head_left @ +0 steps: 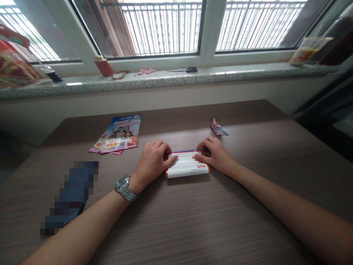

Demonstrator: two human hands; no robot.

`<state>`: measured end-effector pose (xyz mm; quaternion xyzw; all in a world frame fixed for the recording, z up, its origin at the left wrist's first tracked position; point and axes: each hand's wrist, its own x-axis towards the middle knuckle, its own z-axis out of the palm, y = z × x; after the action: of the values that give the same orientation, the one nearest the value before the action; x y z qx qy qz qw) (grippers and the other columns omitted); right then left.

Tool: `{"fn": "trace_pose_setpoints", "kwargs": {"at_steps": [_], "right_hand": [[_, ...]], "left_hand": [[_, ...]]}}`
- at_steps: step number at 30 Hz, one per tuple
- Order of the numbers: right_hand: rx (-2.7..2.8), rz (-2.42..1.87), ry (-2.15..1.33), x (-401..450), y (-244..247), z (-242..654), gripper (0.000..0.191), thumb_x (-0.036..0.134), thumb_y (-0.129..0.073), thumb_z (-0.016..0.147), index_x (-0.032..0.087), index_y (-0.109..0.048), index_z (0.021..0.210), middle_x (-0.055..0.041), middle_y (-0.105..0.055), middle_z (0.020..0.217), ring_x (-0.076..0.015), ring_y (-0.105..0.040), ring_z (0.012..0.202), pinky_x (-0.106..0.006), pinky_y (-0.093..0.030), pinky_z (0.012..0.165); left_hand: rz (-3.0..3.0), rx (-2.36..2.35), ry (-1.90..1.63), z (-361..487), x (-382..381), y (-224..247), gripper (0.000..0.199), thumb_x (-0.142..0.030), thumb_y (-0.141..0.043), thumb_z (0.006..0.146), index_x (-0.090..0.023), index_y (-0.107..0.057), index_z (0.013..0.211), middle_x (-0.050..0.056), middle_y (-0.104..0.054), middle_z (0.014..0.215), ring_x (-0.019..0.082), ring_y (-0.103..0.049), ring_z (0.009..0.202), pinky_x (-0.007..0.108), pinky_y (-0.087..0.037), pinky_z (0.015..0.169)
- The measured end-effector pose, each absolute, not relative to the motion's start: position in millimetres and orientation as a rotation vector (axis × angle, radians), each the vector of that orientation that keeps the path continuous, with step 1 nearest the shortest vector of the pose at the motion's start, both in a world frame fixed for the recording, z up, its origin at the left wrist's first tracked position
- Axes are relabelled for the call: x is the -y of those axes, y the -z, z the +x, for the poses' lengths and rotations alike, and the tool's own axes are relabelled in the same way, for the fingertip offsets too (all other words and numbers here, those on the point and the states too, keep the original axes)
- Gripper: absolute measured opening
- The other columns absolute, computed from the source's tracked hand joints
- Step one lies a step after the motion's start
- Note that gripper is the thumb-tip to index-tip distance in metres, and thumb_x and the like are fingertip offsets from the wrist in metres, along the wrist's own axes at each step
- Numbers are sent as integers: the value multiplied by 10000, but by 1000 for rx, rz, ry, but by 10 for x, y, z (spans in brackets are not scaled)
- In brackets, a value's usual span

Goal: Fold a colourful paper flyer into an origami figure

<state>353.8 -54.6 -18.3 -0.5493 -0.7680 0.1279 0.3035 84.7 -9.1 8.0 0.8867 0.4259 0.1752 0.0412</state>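
Between my hands, on the brown table, is a printed leaflet [187,170], white with red edges, its near part curling over in a fold. My left hand [154,160] pinches its left end, thumb on top and fingers curled at the far edge. At the right end, my right hand [216,154] grips it the same way, thumb on the white face. A silver watch [127,187] is on my left wrist. Beyond my right hand stands a small folded piece of colourful printed paper [217,127]. The leaflet's underside is hidden.
Several colourful flyers [121,134] lie stacked at the table's back left. A pixelated dark blue object [73,195] rests beside my left forearm. On the stone windowsill [154,79] are scissors [190,69], a red box-like item [103,67] and a plastic cup [307,51].
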Motion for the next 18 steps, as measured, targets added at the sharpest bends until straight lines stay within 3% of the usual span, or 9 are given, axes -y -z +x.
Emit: {"fn": "trace_pose_setpoints", "kwargs": {"at_steps": [18], "right_hand": [[2001,-1508,-321,538,174,3519,214,316,-804,840,184,-663,934,-68,-623,962,-243,-572,916,-386,-470,830]], "left_hand": [[2721,-1347,-521,843,117,-86,261,-451,-733,885,-205,-648,907,41,-641,930,248,-557,893,381,-358,796]]}}
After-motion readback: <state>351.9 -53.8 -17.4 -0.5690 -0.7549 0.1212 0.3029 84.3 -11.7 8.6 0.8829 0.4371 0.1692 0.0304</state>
